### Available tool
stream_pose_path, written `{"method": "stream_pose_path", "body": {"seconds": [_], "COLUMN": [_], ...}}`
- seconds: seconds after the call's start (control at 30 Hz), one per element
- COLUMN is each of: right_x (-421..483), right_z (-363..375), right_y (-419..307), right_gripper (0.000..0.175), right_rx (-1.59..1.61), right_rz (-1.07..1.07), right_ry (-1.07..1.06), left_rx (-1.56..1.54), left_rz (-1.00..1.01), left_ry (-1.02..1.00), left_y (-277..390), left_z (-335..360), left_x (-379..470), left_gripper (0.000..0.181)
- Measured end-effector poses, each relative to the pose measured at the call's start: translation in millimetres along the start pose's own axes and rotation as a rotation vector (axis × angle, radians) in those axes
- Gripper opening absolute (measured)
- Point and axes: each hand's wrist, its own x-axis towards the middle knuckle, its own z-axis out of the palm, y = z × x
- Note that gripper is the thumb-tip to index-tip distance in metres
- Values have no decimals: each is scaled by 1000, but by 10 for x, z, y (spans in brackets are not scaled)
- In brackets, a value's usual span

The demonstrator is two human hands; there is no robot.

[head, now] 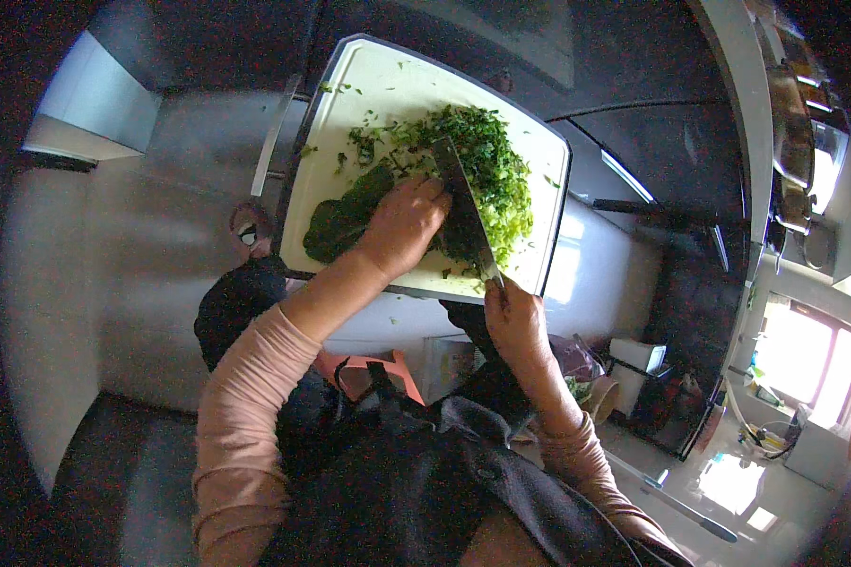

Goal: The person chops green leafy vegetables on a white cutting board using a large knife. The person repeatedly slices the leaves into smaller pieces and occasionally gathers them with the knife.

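Note:
A white cutting board [397, 71] with a dark rim lies before me, apparently across my lap. My left hand [408, 227] presses a bundle of dark green leaves [347, 220] onto it, fingers curled close to the blade. In my right hand [516, 319] is the handle of a kitchen knife [470, 205]; its long blade slants up and left across the greens. Beyond the blade, to its right, finely chopped greens [486, 145] form a heap, darker at the top and paler lower down. Small scraps lie scattered over the board.
A pinkish-orange plastic object [402, 375] shows below the board. To the right are a white box [635, 356] and a long pole [688, 514] on the glossy floor. Pans [794, 135] appear near the right rim, above a bright window [798, 354].

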Motion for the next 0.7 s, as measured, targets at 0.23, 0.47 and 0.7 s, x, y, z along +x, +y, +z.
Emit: {"method": "stream_pose_path", "body": {"seconds": [0.23, 0.47, 0.7], "right_x": [23, -92, -213], "right_z": [-161, -245, -425], "right_y": [-20, -95, -63], "right_gripper": [20, 22, 21], "right_rx": [-20, 17, -21], "right_rz": [103, -2, 49], "right_ry": [-72, 20, -86], "left_rx": [-21, -78, -70], "left_rz": [13, -4, -3], "left_ry": [57, 24, 25], "left_y": [-28, -131, -105], "left_z": [30, 169, 116], "left_x": [-38, -77, -35], "left_gripper": [13, 17, 18]}}
